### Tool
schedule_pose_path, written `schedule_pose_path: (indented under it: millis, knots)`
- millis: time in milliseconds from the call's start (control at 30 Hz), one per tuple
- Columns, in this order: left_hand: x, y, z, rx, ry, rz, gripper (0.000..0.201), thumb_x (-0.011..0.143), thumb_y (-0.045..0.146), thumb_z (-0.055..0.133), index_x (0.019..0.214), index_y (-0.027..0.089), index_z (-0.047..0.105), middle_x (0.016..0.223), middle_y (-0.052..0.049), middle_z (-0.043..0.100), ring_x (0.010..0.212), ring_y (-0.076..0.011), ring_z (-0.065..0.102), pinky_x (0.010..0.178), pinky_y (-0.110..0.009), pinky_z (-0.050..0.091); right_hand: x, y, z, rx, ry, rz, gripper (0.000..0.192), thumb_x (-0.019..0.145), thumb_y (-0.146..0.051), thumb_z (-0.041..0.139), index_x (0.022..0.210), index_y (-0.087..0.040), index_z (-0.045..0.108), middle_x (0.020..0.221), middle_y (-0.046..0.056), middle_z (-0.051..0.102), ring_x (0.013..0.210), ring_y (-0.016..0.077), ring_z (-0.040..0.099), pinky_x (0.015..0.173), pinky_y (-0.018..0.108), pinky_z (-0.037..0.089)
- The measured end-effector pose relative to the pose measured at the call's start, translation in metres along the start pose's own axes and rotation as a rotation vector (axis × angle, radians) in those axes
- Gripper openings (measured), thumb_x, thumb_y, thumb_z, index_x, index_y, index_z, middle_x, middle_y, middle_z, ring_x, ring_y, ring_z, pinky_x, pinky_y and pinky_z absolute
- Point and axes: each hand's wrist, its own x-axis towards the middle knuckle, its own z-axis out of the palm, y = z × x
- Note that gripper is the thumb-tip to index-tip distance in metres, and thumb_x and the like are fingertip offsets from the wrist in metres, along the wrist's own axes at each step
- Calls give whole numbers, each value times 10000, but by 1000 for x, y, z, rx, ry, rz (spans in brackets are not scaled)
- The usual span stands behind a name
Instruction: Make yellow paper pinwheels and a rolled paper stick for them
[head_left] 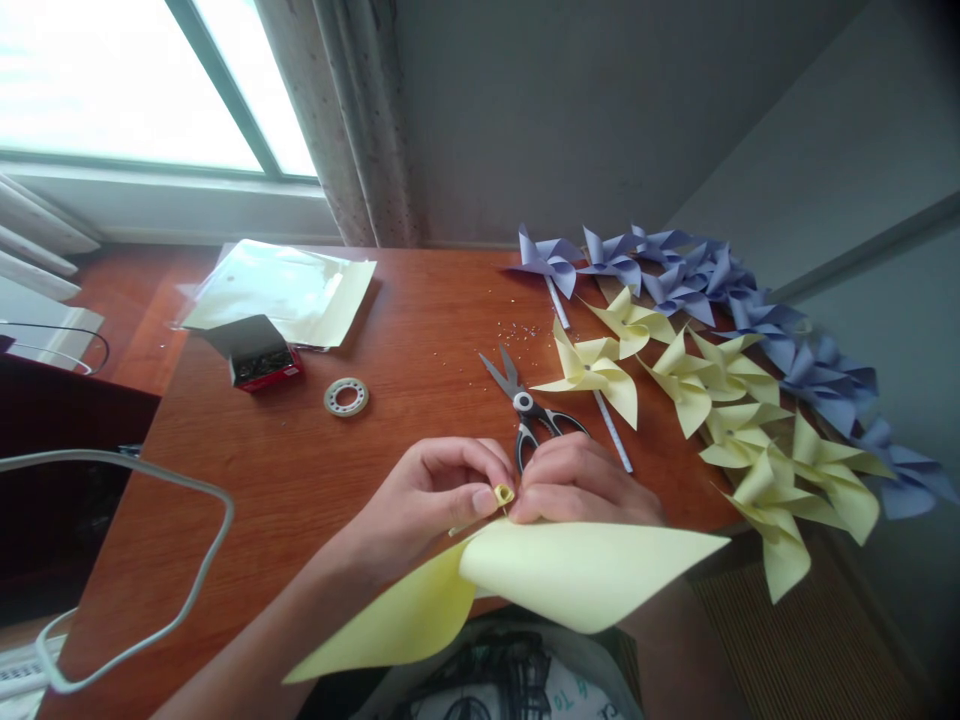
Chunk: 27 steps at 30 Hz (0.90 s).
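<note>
Near the table's front edge my left hand and my right hand meet, fingertips pinching the folded centre of a pale yellow paper pinwheel. Its curved blades spread toward me over the edge of the table. A small curl of yellow paper shows between my thumbs. Just beyond my right hand lie black-handled scissors, blades pointing away.
Several finished yellow pinwheels and purple pinwheels on sticks cover the right side of the wooden table. At the left sit a tape roll, an open box of pins and a plastic sleeve of paper. A grey loop lies at the left.
</note>
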Motion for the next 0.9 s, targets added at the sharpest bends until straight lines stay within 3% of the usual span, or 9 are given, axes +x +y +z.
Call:
schedule_pose_path:
  millis: [367, 900]
  knots:
    - [-2, 0, -5, 33, -22, 21, 96, 780, 257, 820, 801, 169, 788, 787, -24, 613, 683, -107, 565, 638, -225, 436, 0, 1, 2, 16, 6, -43, 194, 825, -89, 740, 958, -219, 686, 868, 2, 688, 821, 181, 642, 780, 331, 547]
    - [-3, -2, -4, 9, 1, -16, 119, 747, 282, 847, 783, 181, 797, 768, -19, 636, 674, -112, 580, 633, -230, 436, -1, -2, 2, 19, -52, 42, 85, 879, -156, 719, 871, -210, 655, 854, -10, 638, 838, 153, 606, 752, 300, 511]
